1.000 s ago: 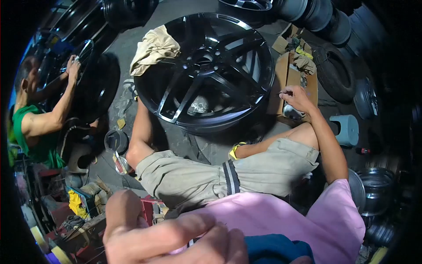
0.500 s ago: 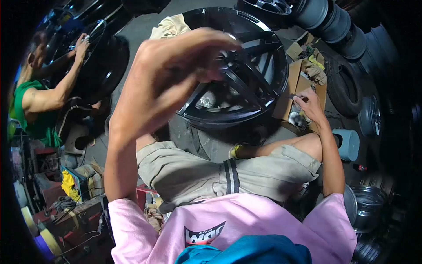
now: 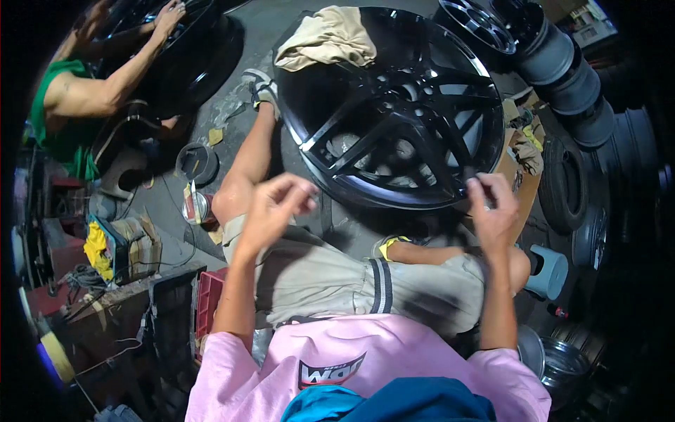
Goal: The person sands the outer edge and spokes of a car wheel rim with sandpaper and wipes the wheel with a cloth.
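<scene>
A large black wheel rim [image 3: 416, 121] with split spokes lies face up before me, and a beige cloth [image 3: 329, 41] rests on its far left edge. My left hand [image 3: 275, 209] is raised over my thigh, just off the rim's near left side. Its fingers are curled and close together; whether anything sits between them I cannot make out. My right hand [image 3: 496, 205] is at the rim's near right edge, thumb and fingers pinched. A small dark thing shows at those fingertips, too unclear to name.
A cardboard box [image 3: 522, 200] with cloths stands right of the rim, beside a tyre [image 3: 564, 186]. Stacked wheel barrels [image 3: 559, 60] rise at the far right. Left are a tin can [image 3: 197, 208], a round bowl [image 3: 197, 163] and a co-worker in green [image 3: 67, 116] handling another wheel.
My left hand has dropped from high over the rim to near my thigh. My right hand has left the box and come to the rim's edge. The view has shifted.
</scene>
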Motion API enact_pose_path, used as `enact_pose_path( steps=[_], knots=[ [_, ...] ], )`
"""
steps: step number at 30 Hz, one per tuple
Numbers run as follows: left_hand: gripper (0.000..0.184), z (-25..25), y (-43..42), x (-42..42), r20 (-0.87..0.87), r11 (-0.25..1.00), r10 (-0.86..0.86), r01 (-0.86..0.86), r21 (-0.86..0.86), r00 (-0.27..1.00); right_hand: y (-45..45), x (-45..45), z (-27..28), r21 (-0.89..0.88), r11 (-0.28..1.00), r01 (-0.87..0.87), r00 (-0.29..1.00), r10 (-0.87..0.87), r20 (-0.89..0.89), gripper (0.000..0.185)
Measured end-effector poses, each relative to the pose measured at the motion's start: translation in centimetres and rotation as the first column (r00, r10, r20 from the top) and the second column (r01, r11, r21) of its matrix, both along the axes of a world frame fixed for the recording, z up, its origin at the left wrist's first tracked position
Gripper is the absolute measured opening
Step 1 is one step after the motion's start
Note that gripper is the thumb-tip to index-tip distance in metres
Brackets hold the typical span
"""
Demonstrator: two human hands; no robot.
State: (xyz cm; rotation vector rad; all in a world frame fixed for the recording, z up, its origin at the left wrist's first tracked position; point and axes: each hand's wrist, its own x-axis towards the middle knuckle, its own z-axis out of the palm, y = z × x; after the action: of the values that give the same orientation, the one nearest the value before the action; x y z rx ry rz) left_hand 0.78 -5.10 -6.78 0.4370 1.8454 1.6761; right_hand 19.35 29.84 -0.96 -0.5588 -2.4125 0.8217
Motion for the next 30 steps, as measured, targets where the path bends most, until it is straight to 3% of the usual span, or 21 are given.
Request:
enact_pose_path(
  steps=[2, 4, 6, 8, 12, 14, 17, 20, 22, 25, 28, 30],
  knots=[
    [0.027, -1.2, 0.9, 2.8, 0.08, 0.996, -0.055, 0.06, -0.059, 0.995, -4.1, -2.0, -0.8, 0.002, 0.994, -0.109, 0.993, 0.109, -0.054, 0.01],
    [0.026, -3.1, 1.4, 4.5, -0.024, 0.975, -0.185, 0.181, -0.126, 0.982, -6.8, -4.4, -2.0, -0.051, 0.968, -0.244, 0.963, 0.236, -0.127, 0.015],
    [0.025, -4.5, 2.3, 5.5, -0.226, 0.95, -0.265, 0.214, -0.227, 0.937, -7.7, -7.2, -2.9, 0.064, 0.927, -0.369, 0.916, 0.374, -0.143, 0.022],
    [0.028, -6.8, 2.6, 5.8, -0.288, 0.931, -0.321, 0.246, -0.269, 0.902, -7.6, -10.1, -3.9, 0.206, 0.888, -0.41, 0.889, 0.44, -0.126, 0.028],
    [0.031, -11.5, 2.2, 5.2, -0.308, 0.924, -0.317, 0.218, -0.315, 0.897, -7.3, -12.1, -5.4, 0.376, 0.842, -0.387, 0.903, 0.429, -0.03, 0.028],
    [0.033, -13.4, 1.6, 5.2, -0.194, 0.884, -0.333, 0.234, -0.404, 0.923, -7.7, -12.2, -5.8, 0.403, 0.835, -0.373, 0.913, 0.408, 0.002, 0.028],
    [0.035, -13.3, 2.2, 5.3, -0.163, 0.841, -0.39, 0.279, -0.464, 0.906, -9.7, -12.1, -5.3, 0.378, 0.88, -0.288, 0.954, 0.3, 0.029, 0.029],
    [0.034, -12.9, 3.0, 5.3, -0.198, 0.819, -0.436, 0.295, -0.493, 0.878, -14.2, -10.7, -4.4, 0.37, 0.758, -0.538, 0.831, 0.55, 0.083, 0.034],
    [0.035, -12.8, 2.9, 5.4, -0.205, 0.813, -0.45, 0.304, -0.496, 0.869, -13.1, -10.8, -4.7, 0.365, 0.765, -0.53, 0.838, 0.539, 0.088, 0.034],
    [0.035, -12.7, 2.5, 5.8, -0.18, 0.802, -0.455, 0.313, -0.509, 0.872, -10.3, -12.1, -4.5, 0.458, 0.814, -0.358, 0.93, 0.353, 0.101, 0.032],
    [0.036, -11.8, 2.7, 5.5, -0.196, 0.802, -0.446, 0.293, -0.52, 0.873, -13.2, -10.7, -4.5, 0.423, 0.771, -0.477, 0.873, 0.471, 0.126, 0.031],
    [0.036, -11.3, 2.3, 5.2, -0.143, 0.785, -0.443, 0.306, -0.538, 0.885, -12.9, -10.7, -4.4, 0.439, 0.772, -0.459, 0.882, 0.454, 0.126, 0.031]
  ],
)
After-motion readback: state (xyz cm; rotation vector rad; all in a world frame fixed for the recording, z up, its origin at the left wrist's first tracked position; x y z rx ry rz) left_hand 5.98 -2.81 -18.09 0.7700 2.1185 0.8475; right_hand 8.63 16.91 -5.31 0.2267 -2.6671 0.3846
